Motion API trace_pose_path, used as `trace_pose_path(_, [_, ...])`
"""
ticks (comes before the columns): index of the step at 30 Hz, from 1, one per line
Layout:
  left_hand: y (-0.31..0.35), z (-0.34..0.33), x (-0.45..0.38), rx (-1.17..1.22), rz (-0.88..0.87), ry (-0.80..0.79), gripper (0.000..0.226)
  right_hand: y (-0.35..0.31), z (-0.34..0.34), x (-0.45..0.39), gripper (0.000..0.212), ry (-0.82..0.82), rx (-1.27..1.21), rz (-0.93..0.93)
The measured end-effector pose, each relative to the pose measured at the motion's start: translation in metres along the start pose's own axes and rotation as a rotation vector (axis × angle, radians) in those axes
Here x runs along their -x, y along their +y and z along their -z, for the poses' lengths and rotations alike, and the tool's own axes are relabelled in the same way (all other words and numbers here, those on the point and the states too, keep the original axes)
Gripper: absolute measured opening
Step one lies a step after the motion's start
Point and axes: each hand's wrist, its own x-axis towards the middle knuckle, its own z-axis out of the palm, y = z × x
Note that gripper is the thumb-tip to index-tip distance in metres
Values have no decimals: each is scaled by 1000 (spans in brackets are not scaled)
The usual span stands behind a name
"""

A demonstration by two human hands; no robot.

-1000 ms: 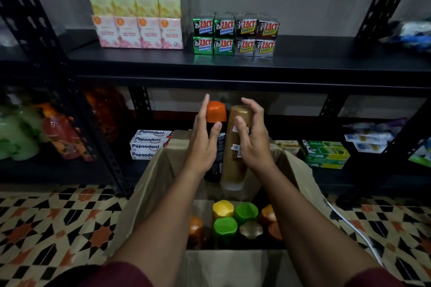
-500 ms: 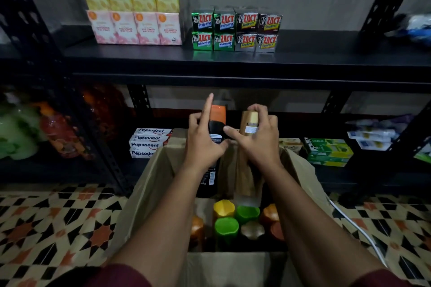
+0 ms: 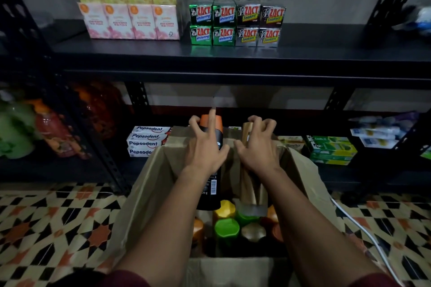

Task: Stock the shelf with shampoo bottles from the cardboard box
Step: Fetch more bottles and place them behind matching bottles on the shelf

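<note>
Gripping two bottles (image 3: 211,179) above box (image 3: 149,184)

floor (image 3: 46,228): cardboard box (image 3: 149,193) | shelf (image 3: 326,53): ZACT boxes (image 3: 236,23)

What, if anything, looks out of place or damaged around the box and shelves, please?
Nothing stands out. The cardboard box sits open on the floor, bottles upright inside, and the Pepsodent cartons and Zact boxes are stacked neatly.

Box (image 3: 149,184) w/ bottles (image 3: 227,228) below hands; toothpaste stack (image 3: 145,142) left of left hand (image 3: 205,149); shelf (image 3: 233,53) above.
</note>
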Motion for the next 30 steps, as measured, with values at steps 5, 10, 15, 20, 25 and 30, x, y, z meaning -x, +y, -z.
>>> trace_pose_path(5, [-3, -7, -4, 6, -14, -8, 95, 2, -3, -2, 61, 13, 5, 57])
trace_pose_path(10, [-3, -10, -6, -4, -12, -30, 92, 1, -4, -3, 60, 19, -8, 47])
trace_pose_path(15, [-1, -10, -8, 38, 42, -3, 91, 5, -8, -4, 59, 15, 2, 49])
trace_pose_path(20, [5, -12, -7, 66, 49, 41, 90, 4, -11, -6, 58, 26, 1, 22])
trace_pose_path(25, [25, 14, 5, 88, 95, -23, 93, -13, 14, 2, 61, -6, 2, -25])
trace_pose_path(30, [66, 94, 9, 90, 158, -138, 96, -60, 85, 4, 60, -40, 9, -70])
